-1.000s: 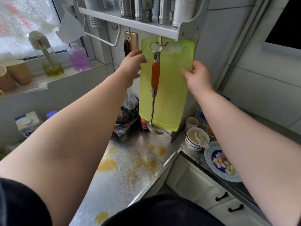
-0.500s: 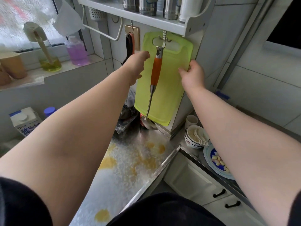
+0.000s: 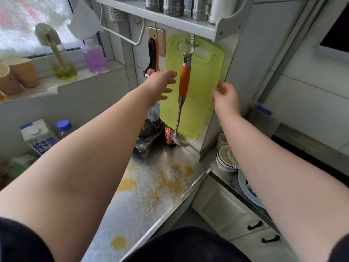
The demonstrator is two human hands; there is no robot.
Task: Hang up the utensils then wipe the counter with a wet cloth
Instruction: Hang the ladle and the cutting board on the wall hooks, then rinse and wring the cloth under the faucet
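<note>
While both bare forearms stretch out from dark sleeves over the steel worktop (image 3: 143,195), its surface shows yellow smears and blotches, one near the front edge and a cluster further back; to the right, on a lower ledge, sit stacked bowls (image 3: 225,161) and a blue-rimmed plate (image 3: 245,188), partly hidden by the right arm; at the left stand a milk carton (image 3: 38,137) and a blue-capped bottle (image 3: 64,126); at the back of the worktop lie a crumpled dark bag (image 3: 151,129) and a red-labelled bottle (image 3: 168,137); above them the left hand (image 3: 160,86) reaches with its fingers straight and released, laid against the left edge of the green cutting board (image 3: 200,87), grasping nothing; the right hand (image 3: 225,99) is at the board's right edge with fingers loosely curled, and whether it pinches the edge or merely rests beside it I cannot tell; the board hangs by its handle slot from a hook under the white shelf (image 3: 170,17); in front of the board the ladle (image 3: 184,86), orange-handled, hangs from the same hook with its bowl just over the worktop; just left of the board a peeler (image 3: 153,57) hangs from another hook; on the shelf stand steel canisters (image 3: 173,5); off to the left the windowsill (image 3: 56,82) carries paper cups (image 3: 20,74), a jar of yellow liquid (image 3: 63,67) and a purple bottle (image 3: 94,56).
</note>
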